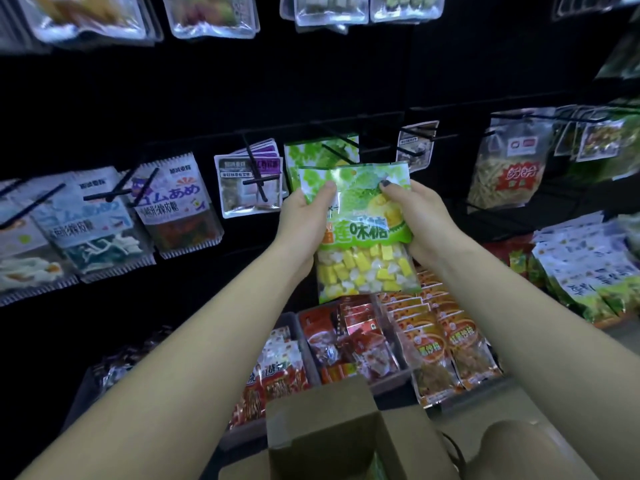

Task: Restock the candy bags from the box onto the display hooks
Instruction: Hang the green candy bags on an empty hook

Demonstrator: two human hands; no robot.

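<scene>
**Green candy bag held up in both hands before the display hooks**

The green candy bag (360, 230) is off the box and off the hooks, held upright in mid-air at the centre of the view. Its upper half is printed green with white lettering; its lower half is clear and shows yellow and white pieces. The bag's top edge lies just below and in front of a hook (337, 148) that already carries a bag of the same green print (311, 154).

The left hand (304, 216) grips the bag's left edge, thumb pressed on the front near the top corner, fingers curled behind. The right hand (419, 216) grips the right edge likewise, thumb with a dark-painted nail on the front. Both pinch the bag firmly.

The cardboard box (332, 434) stands open at the bottom of the view, below the forearms; something green shows inside, though the interior is too dim to identify with certainty.

To the left hang white and blue bags (173, 202) on black pegs. Below the held bag, bins of red and orange packets (349, 341) sit in rows. Green and white bags (585, 271) are stacked on the right.
</scene>
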